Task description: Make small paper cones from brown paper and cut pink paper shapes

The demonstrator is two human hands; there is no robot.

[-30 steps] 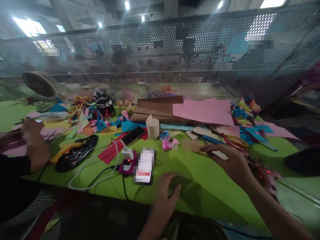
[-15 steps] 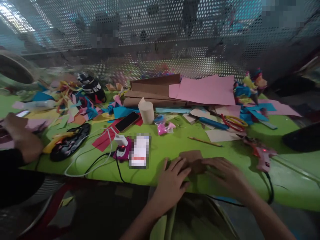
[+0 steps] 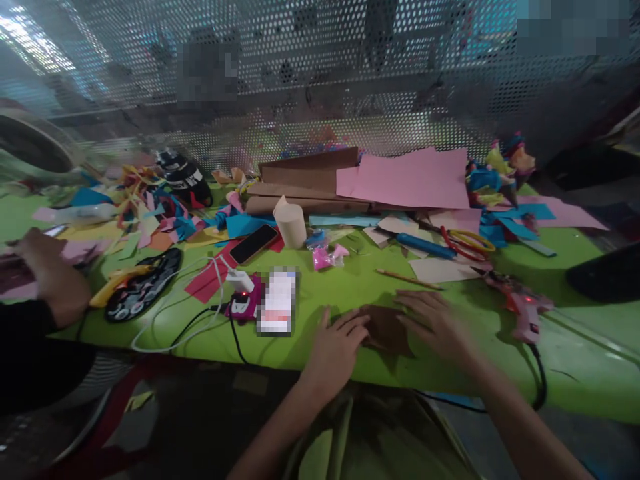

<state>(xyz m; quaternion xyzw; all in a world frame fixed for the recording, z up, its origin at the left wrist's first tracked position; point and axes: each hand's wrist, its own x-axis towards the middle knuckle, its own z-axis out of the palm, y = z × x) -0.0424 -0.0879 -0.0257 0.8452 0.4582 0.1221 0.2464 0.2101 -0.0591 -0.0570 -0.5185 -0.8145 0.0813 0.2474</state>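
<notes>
A small brown piece of paper or card (image 3: 387, 330) lies on the green table near its front edge, between my two hands. My left hand (image 3: 337, 347) rests with outstretched fingers at the paper's left side, the fingertips touching its edge. From the right, my right hand (image 3: 437, 327) reaches over the paper's upper right edge, fingers extended and slightly blurred; whether they press on it I cannot tell. Beyond the hands lies a pencil (image 3: 407, 279). To the left of my left hand is a lit phone (image 3: 277, 303), its screen blurred out.
A pink glue gun (image 3: 527, 313) with a red light and black cord lies at right, near scissors (image 3: 465, 243). A magenta power strip (image 3: 247, 300) with cables is at left. Behind stand a cream roll (image 3: 291, 227) and pink sheets (image 3: 410, 179). Another person's arm (image 3: 57, 280) is at far left.
The brown paper has turned and now shows a corner pointing right. My right hand has moved up and left over it; my left hand has shifted slightly left and down.
</notes>
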